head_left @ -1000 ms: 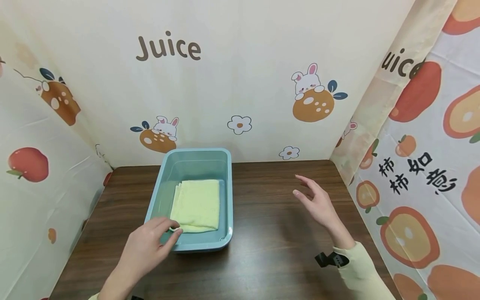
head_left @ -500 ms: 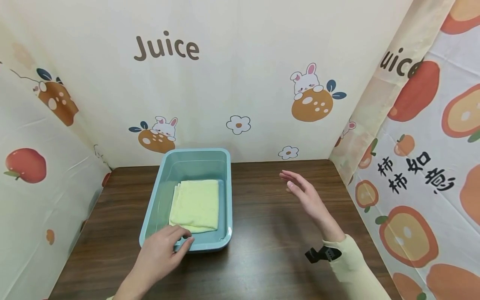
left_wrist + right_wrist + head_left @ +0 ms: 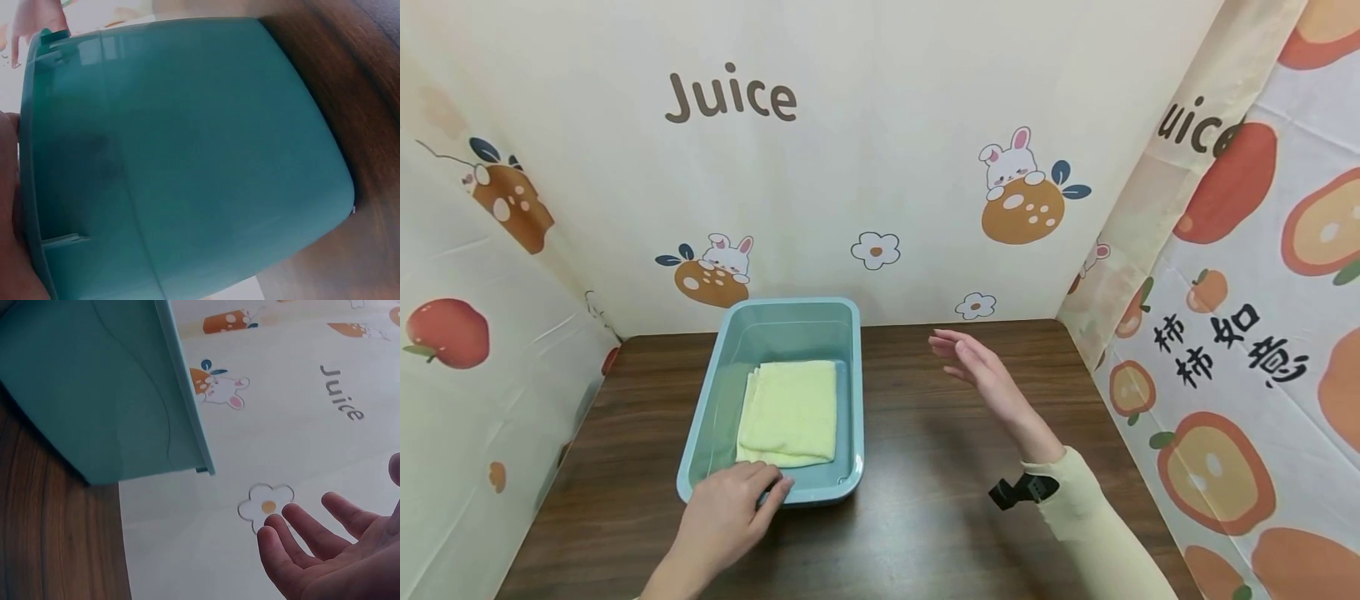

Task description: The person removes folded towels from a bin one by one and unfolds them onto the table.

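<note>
A light blue plastic basin point(image 3: 853, 400) stands on the dark wooden table. Folded into a rough square, a pale yellow towel point(image 3: 790, 408) lies flat on its floor. My left hand point(image 3: 726, 508) is at the basin's near rim, fingers bent loosely over it. The left wrist view shows the outer wall of the basin point(image 3: 200, 144), with part of the hand beside the rim; no thumb presses that wall. To the right of the basin and apart from it, my right hand point(image 3: 981, 375) hovers above the table with loosely extended fingers point(image 3: 312, 531), holding nothing.
Behind the table hangs a cream curtain point(image 3: 880, 150) printed with rabbits, fruit and flowers. A persimmon-print curtain point(image 3: 1232, 375) closes the right side, and a fruit-print curtain point(image 3: 497, 400) the left. The dark table point(image 3: 917, 467) extends on both sides of the basin.
My left hand has moved right and toward the near rim, away from the towel's corner. My right hand has moved left toward the basin. Basin and towel stay in place.
</note>
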Motion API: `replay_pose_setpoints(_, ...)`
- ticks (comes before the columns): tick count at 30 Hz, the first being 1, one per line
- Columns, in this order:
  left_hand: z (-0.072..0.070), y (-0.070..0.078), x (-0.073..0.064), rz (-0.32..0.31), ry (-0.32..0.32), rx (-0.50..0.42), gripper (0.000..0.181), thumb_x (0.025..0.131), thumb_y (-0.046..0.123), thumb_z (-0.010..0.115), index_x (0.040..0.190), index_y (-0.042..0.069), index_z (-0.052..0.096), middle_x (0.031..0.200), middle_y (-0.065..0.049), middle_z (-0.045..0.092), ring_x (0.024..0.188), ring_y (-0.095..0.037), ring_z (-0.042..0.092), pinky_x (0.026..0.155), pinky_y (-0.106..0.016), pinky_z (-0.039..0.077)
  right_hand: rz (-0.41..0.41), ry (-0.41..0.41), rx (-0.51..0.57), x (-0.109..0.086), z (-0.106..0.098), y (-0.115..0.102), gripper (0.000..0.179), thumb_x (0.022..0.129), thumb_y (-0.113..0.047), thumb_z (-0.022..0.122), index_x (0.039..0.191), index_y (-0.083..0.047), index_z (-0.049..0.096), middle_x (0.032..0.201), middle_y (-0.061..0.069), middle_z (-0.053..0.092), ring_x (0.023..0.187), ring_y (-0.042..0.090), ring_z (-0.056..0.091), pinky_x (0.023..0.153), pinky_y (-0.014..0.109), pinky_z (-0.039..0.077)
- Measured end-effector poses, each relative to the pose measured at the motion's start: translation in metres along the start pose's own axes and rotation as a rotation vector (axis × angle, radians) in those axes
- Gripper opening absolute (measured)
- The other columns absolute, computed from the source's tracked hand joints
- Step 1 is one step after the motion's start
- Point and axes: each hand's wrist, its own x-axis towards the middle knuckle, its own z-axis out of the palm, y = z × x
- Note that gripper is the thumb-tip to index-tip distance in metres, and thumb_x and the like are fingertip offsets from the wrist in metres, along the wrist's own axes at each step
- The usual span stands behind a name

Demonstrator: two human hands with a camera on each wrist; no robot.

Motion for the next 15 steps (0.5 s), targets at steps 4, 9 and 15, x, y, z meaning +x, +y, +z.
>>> replay_pose_setpoints(4, 0.004, -0.001, -0.001, 0.032, 0.034, 0.036, 0.027, 0.09, 0.032, 0.069, 0.069, 0.031, 0.052, 0.065, 0.022, 0.039, 0.058, 0.0, 0.041, 0.051, -0.025, 0.039, -0.013, -0.039, 0.004, 0.01, 0.007, -0.004, 0.05, 0.109, -0.033, 0.035, 0.144, 0.001, 0.045, 0.143, 0.024, 0.049, 0.133, 0.041, 0.045, 0.105, 0.059, 0.036)
replay_pose_setpoints(9, 0.006, -0.002, -0.002, 0.059, 0.04, 0.069, 0.031, 0.09, 0.032, 0.068, 0.066, 0.03, 0.049, 0.064, 0.02, 0.035, 0.056, -0.002, 0.037, 0.05, -0.024, 0.036, -0.011, -0.085, 0.009, 0.02, 0.016, -0.006, 0.05, 0.109, -0.034, 0.034, 0.143, 0.0, 0.046, 0.142, 0.02, 0.052, 0.133, 0.043, 0.044, 0.106, 0.06, 0.036)
replay_pose_setpoints(15, 0.007, -0.002, -0.003, 0.063, 0.048, 0.078, 0.033, 0.089, 0.032, 0.069, 0.065, 0.03, 0.046, 0.063, 0.019, 0.033, 0.055, -0.002, 0.034, 0.05, -0.022, 0.034, 0.002, -0.126, -0.013, 0.031, 0.026, -0.009, 0.051, 0.109, -0.038, 0.033, 0.142, -0.002, 0.049, 0.142, 0.017, 0.053, 0.132, 0.037, 0.048, 0.106, 0.058, 0.037)
